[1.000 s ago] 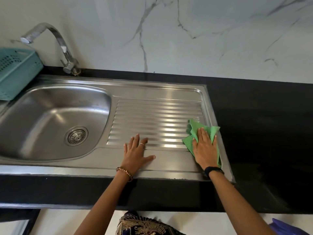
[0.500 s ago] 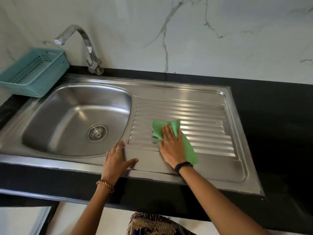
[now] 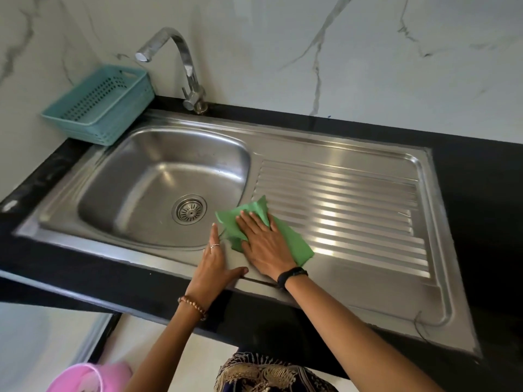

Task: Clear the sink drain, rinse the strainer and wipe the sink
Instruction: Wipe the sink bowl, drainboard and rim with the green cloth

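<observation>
A steel sink [image 3: 147, 176] with a ribbed drainboard [image 3: 353, 210] is set in a black counter. The round strainer [image 3: 189, 209] sits in the drain at the basin's bottom. My right hand [image 3: 263, 246] presses flat on a green cloth [image 3: 294, 244] at the drainboard's left end, beside the basin rim. My left hand [image 3: 213, 264] rests flat on the sink's front rim, fingers spread, touching nothing else.
A chrome tap [image 3: 181, 66] stands behind the basin. A teal plastic basket [image 3: 99, 106] sits at the back left corner. The black counter [image 3: 481, 193] extends right. A pink object [image 3: 87, 377] lies below on the floor side.
My right hand has slid the green cloth leftward across the drainboard, from its right end to the basin's edge. The left hand stays on the front rim. The camera has shifted.
</observation>
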`<state>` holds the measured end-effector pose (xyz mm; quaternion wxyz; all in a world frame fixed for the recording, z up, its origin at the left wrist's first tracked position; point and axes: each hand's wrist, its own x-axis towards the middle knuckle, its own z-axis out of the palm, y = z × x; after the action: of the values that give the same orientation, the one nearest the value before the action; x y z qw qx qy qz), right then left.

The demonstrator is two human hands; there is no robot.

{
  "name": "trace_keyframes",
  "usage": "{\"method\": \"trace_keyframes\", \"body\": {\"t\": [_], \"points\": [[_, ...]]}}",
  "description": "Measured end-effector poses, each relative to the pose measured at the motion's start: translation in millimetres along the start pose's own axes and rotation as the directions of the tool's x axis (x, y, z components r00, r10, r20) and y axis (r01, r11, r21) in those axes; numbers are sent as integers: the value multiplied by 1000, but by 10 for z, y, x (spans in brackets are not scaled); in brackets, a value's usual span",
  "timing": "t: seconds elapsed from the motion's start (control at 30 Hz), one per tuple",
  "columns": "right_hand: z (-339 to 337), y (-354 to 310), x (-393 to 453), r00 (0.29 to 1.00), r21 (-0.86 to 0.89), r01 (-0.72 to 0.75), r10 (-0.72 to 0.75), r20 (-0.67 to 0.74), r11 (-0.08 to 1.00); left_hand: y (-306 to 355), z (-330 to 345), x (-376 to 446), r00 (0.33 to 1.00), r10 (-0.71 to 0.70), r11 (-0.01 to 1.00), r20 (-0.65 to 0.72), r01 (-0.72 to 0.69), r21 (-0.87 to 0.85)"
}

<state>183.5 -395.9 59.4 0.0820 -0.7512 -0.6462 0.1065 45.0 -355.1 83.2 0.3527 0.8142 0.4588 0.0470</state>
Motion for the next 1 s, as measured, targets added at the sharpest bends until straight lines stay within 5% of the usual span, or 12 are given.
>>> {"method": "trace_keyframes", "body": {"t": [0.13, 0.3, 0.47, 0.63, 0.77, 1.0], "points": [[-68, 258, -289, 985, 52, -171, 172, -30, 984, 135, 181, -100, 997, 81, 972, 6, -81, 220], [-187, 840, -999, 934, -4, -351, 350, -66, 936, 617, 647, -143, 947, 216, 914, 239, -283, 292], [-381, 1472, -1654, 804, 33, -583, 582, -119, 812, 920, 918, -171, 899, 152, 890, 410, -305, 339], [-468, 1722, -1988, 712, -118, -702, 686, -150, 702, 879, 883, -164, 898, 162, 892, 409, -310, 328], [-386, 1556, -2113, 663, -68, -746, 731, -162, 662, 761, 849, -198, 925, 188, 920, 330, -283, 270], [-368, 1208, -1816, 756, 168, -631, 649, -84, 757, 230, 358, -59, 991, 53, 931, 123, -94, 353]]}}
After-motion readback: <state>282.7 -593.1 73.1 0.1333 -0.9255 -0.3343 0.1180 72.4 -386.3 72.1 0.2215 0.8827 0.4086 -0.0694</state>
